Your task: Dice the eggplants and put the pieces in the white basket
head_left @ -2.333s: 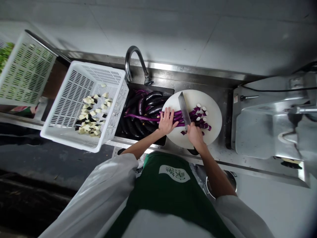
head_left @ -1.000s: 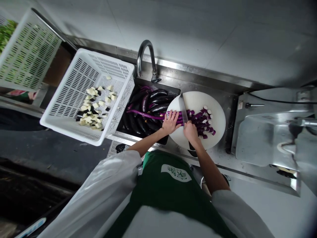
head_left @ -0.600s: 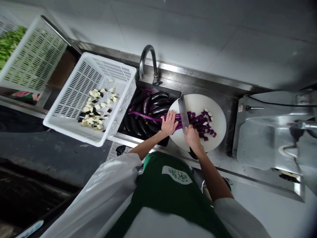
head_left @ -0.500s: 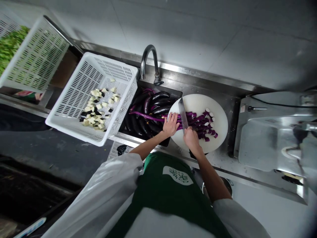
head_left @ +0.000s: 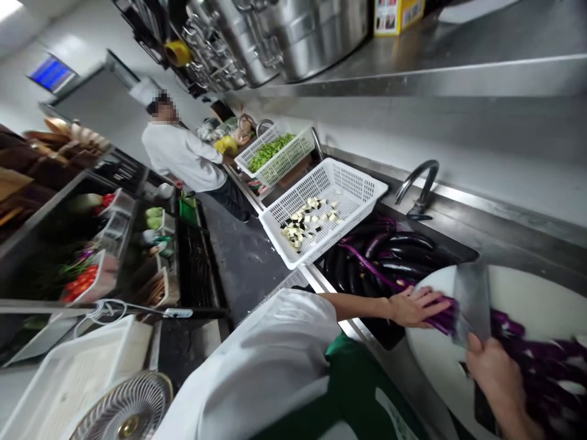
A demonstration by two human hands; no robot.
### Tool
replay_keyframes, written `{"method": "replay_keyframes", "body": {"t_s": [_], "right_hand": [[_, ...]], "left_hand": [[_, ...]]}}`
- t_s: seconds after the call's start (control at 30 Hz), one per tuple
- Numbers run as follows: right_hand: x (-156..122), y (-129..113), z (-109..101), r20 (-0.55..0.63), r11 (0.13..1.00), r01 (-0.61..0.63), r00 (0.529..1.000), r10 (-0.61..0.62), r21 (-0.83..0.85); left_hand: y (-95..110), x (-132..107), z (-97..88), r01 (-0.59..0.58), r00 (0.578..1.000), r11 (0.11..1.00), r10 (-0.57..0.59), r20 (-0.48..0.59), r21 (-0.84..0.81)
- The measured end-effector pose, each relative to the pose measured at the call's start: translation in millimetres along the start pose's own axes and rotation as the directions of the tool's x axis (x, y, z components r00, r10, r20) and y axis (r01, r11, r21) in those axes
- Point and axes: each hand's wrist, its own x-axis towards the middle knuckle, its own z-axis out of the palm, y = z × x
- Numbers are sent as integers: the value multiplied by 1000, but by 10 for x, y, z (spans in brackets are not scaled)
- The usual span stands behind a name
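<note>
My left hand (head_left: 413, 307) holds down long purple eggplants (head_left: 444, 316) on a round white cutting board (head_left: 527, 287), its fingers laid over them. In my right hand (head_left: 498, 370) is the handle of a broad cleaver (head_left: 472, 302), whose blade stands across the eggplants just right of my left fingertips. Cut purple eggplant pieces (head_left: 550, 366) lie to the right of the blade, smeared by motion. Left of the board, several whole dark eggplants (head_left: 406, 247) fill a black container. White-and-black cubes (head_left: 302, 221) sit in a white perforated basket (head_left: 271, 221).
A curved faucet (head_left: 424, 183) rises behind the eggplants. Farther left stands a basket of chopped greens (head_left: 270, 153), with a person in white (head_left: 183, 153) near it. Overhead runs a metal shelf (head_left: 435, 79) holding pots (head_left: 316, 36). Vegetable racks and a fan (head_left: 131, 421) are at left.
The view has swung up and to the left, bringing the person, shelf and racks into sight. Both hands stay at the board, with the cleaver still in my right hand.
</note>
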Motion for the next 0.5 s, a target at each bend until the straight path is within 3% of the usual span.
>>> {"method": "replay_keyframes", "body": {"t_s": [0.07,0.17,0.27,0.37,0.5], "right_hand": [[-56,62,-29,45,1000,-2,999,1,24],[-382,57,-217,70,998,-60,996,61,-12],[-647,-30,-408,98,999,3,995,0,-32],[-640,-49,-484,83,995,-79,994,74,60],[-665,-88,-512,39,979,-183,983,180,86]], "left_hand": [[61,24,-2,26,999,999,-25,-30,24],[296,100,-67,44,998,996,-47,-42,-77],[496,139,-150,70,997,965,-58,53,-253],[453,171,-148,159,986,920,-129,108,-358],[314,159,-162,265,961,865,-270,49,-426]]}}
